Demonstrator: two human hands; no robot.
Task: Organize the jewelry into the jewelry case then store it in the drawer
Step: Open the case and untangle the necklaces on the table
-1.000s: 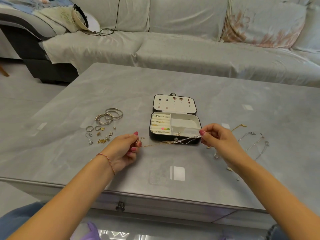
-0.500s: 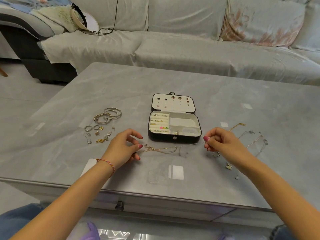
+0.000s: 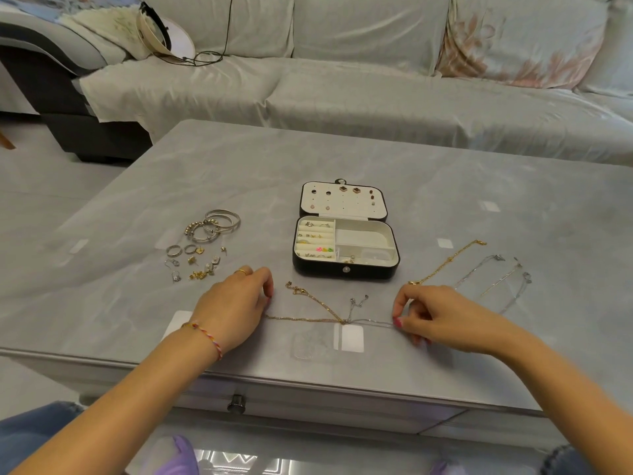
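Observation:
A black jewelry case (image 3: 346,270) lies open on the grey table (image 3: 342,159), with rings and earrings in its white compartments and studs on its lid. In front of it a gold chain (image 3: 308,317) and a silver chain (image 3: 371,322) lie tangled together on the table. My left hand (image 3: 236,306) holds the gold end at the left. My right hand (image 3: 442,317) pinches the silver end at the right. Both hands rest low on the tabletop.
Bangles (image 3: 214,224), rings and small earrings (image 3: 197,264) lie left of the case. A gold chain (image 3: 448,262) and silver chains (image 3: 496,279) lie to the right. A drawer knob (image 3: 236,402) sits under the near edge. A sofa (image 3: 342,90) stands behind the table.
The tangled chains came down from in front of the case onto the table. Both hands lowered with them and drew the ends apart.

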